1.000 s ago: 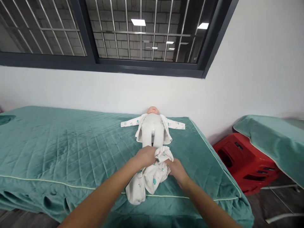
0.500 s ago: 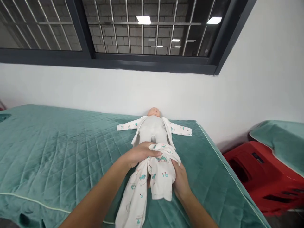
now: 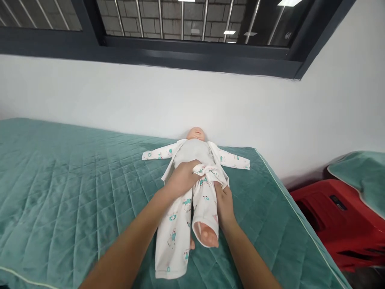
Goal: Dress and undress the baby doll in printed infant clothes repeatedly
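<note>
A baby doll [image 3: 196, 133] lies on its back, head against the wall, its white body partly covered by an open printed jacket [image 3: 234, 159] with both sleeves spread. White baby trousers [image 3: 173, 237] with a green and pink print are bunched at the doll's thighs. My left hand [image 3: 183, 178] is closed on the waistband from the left. My right hand [image 3: 224, 200] grips the trousers' right side near the top. One doll foot [image 3: 208, 235] sticks out of the right trouser leg. The left leg lies flat, with part of the other foot [image 3: 192, 243] beside it.
A green quilted cover [image 3: 75, 192] spreads under the doll, its piped edge running down on the right. Beyond that edge stands a red plastic stool [image 3: 339, 216] with green fabric [image 3: 361, 176] over it. The white wall [image 3: 150, 96] and dark window frame [image 3: 180, 56] are behind.
Both hands have moved up the doll's legs, drawing the trousers towards its waist. A foot has come out of the right trouser leg. The camera view has tilted down.
</note>
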`<state>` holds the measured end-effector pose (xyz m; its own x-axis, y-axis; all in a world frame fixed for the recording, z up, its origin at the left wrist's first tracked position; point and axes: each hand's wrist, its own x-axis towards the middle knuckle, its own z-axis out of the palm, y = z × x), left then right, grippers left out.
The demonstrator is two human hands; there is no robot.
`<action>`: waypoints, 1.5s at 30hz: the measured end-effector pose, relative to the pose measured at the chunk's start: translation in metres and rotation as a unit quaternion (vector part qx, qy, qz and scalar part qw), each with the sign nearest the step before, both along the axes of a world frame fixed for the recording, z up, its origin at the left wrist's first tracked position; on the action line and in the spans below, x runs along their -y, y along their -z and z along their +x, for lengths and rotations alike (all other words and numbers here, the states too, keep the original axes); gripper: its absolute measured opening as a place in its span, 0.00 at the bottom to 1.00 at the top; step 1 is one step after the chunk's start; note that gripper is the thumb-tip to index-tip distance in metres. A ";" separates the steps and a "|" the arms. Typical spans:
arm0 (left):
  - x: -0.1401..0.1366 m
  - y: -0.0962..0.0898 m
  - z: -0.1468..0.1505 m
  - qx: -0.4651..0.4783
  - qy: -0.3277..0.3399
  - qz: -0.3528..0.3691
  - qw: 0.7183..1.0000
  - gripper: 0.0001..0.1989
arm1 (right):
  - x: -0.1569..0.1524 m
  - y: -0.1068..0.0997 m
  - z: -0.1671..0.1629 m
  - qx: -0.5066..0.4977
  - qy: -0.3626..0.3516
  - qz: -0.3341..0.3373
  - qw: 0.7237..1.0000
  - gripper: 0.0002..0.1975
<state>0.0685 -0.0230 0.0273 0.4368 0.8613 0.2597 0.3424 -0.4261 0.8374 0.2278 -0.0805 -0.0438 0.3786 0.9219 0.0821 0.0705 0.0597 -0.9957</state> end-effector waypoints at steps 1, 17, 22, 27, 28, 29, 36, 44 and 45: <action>0.001 0.006 -0.001 -0.009 -0.022 0.017 1.000 0.08 | 0.000 0.000 0.001 0.012 -0.004 -0.009 1.000 0.16; 0.000 0.045 -0.038 0.335 -0.001 -0.219 0.916 0.16 | -0.011 0.005 0.001 0.153 0.029 0.052 0.986 0.12; 0.000 0.046 -0.035 0.396 -0.009 -0.248 0.884 0.17 | -0.002 0.001 -0.004 0.195 0.041 0.123 0.972 0.09; 0.000 0.047 -0.033 0.411 -0.010 -0.251 0.876 0.18 | -0.001 -0.033 -0.013 0.251 -0.134 0.098 0.954 0.23; -0.001 0.048 -0.033 0.411 -0.007 -0.250 0.877 0.18 | -0.005 -0.043 -0.016 0.251 -0.173 0.066 0.950 0.24; -0.001 0.048 -0.033 0.410 -0.006 -0.250 0.877 0.19 | -0.010 -0.053 -0.018 0.254 -0.206 0.033 0.945 0.23; -0.004 0.052 -0.036 0.379 0.006 -0.230 0.896 0.17 | -0.049 -0.066 -0.026 0.067 -0.340 -0.093 0.933 0.14; -0.004 0.041 -0.046 0.226 0.120 -0.286 0.923 0.17 | -0.053 -0.048 -0.014 -0.196 -0.278 -0.077 0.937 0.12; -0.004 0.044 -0.045 0.253 0.101 -0.281 0.921 0.17 | -0.053 -0.050 -0.014 -0.192 -0.289 -0.080 0.934 0.11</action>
<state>0.0239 -0.0188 -0.0162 0.5477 0.8366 0.0122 -0.1897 0.1099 0.9757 0.2134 -0.0280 0.0058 -0.2136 0.9702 -0.1147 -0.2921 -0.1755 -0.9401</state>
